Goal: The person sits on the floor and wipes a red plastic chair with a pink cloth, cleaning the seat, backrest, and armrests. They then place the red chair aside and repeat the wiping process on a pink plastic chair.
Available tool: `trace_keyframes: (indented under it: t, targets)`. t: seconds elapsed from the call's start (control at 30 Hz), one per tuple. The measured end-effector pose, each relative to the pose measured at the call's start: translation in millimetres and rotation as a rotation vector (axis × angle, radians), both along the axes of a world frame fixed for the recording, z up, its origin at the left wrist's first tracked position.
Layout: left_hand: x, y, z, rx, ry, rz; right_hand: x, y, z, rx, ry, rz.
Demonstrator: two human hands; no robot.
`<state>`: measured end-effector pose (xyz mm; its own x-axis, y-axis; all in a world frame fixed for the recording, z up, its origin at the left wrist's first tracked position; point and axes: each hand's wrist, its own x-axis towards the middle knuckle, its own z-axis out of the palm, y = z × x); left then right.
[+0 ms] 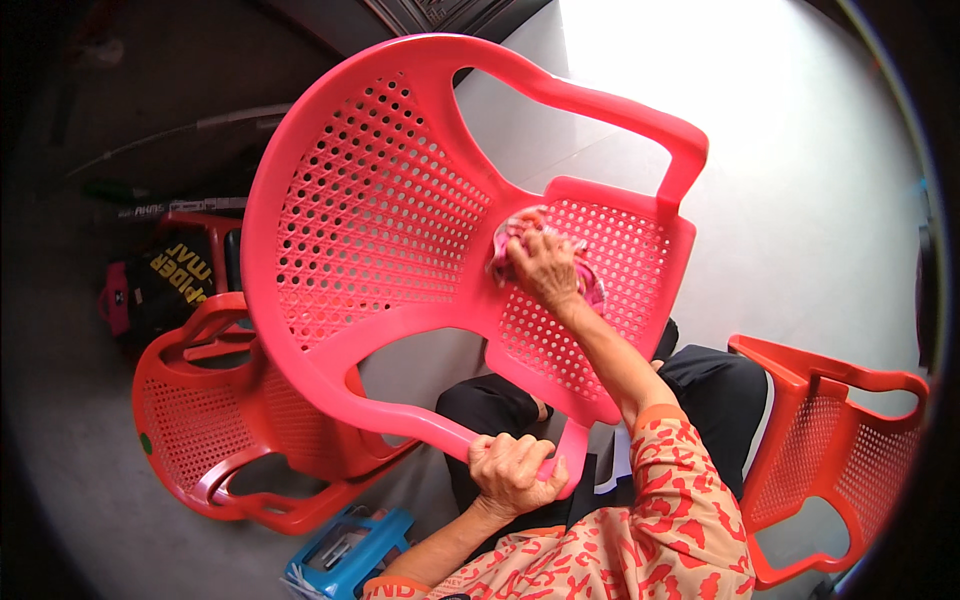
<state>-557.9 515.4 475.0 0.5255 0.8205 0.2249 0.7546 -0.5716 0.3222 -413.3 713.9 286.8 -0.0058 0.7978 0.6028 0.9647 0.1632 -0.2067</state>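
A large pink plastic armchair [262, 250] with a perforated back and seat is tilted in front of me, over my legs. My left hand [512, 475] is closed around the front end of its near armrest. Toward the rear of the seat, where it meets the back, my right hand [545, 265] presses a crumpled pink-and-white cloth [592, 285] against the perforated surface. The fingers of that hand are bent over the cloth, and part of it bunches out beside the wrist.
A red plastic armchair [190, 430] lies to the left, and another red chair [810, 440] is at the right. Near my left forearm sits a blue plastic container [350, 555]. A black bag with yellow lettering [175, 275] is farther left. Dark furniture [430, 15] borders the far side.
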Motion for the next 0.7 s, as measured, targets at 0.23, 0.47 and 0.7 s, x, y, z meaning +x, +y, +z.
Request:
trace_keyframes:
  t: [0.23,0.47,0.7]
  targets:
    - [0,0,1,-0.022,-0.015,0.003,-27,60,14,-0.033,0.515,-0.561]
    - [1,0,2,0.009,-0.010,0.002,-81,24,20,-0.108,0.634,-0.276]
    - [1,0,-1,0.053,-0.040,-0.014,-93,-53,24,-0.223,0.468,0.110]
